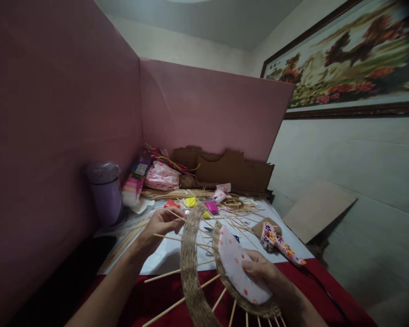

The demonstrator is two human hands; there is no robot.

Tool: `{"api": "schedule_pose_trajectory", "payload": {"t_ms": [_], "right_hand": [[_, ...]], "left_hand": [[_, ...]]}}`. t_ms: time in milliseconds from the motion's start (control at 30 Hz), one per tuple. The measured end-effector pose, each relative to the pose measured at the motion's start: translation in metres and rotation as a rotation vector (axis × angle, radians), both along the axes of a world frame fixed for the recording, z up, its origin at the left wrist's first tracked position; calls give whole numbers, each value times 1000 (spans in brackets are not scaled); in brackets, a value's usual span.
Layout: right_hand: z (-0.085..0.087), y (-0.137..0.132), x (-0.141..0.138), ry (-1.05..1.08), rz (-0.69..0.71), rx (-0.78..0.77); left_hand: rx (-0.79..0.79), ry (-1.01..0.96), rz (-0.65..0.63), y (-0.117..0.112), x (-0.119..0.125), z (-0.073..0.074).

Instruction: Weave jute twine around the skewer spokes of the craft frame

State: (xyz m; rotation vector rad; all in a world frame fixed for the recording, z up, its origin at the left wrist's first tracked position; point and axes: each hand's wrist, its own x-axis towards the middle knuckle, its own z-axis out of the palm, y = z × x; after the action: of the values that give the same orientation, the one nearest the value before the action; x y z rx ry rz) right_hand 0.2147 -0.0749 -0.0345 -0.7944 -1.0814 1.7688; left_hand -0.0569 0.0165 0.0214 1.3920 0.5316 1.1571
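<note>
The person holds a rope wheel (191, 265) upright over the red cloth (163, 297) at the near edge of the table, with thin sticks coming out of it like spokes. The left hand (162, 225) pinches one wooden stick (172, 213) near the top of the wheel, and the right hand (264, 274) is closed on the dotted cloth (233, 263) in its middle. The hands are apart. Behind them a flowered glue gun (279, 243) lies on the table, and a purple cup (105, 193) stands at the left wall.
</note>
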Motion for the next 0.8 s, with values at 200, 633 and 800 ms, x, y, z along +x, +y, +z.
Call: {"api": "schedule_pose_trajectory", "payload": {"t_ms": [200,633,800], "right_hand": [[17,0,-9,21,-47,-17],[24,13,15,-32,-260,-12],[24,12,33,-119,-328,-53]], "left_hand": [[-54,71,28,-2,5,-2],[116,405,281,21,16,-35],[423,662,381,34,17,-54]]}}
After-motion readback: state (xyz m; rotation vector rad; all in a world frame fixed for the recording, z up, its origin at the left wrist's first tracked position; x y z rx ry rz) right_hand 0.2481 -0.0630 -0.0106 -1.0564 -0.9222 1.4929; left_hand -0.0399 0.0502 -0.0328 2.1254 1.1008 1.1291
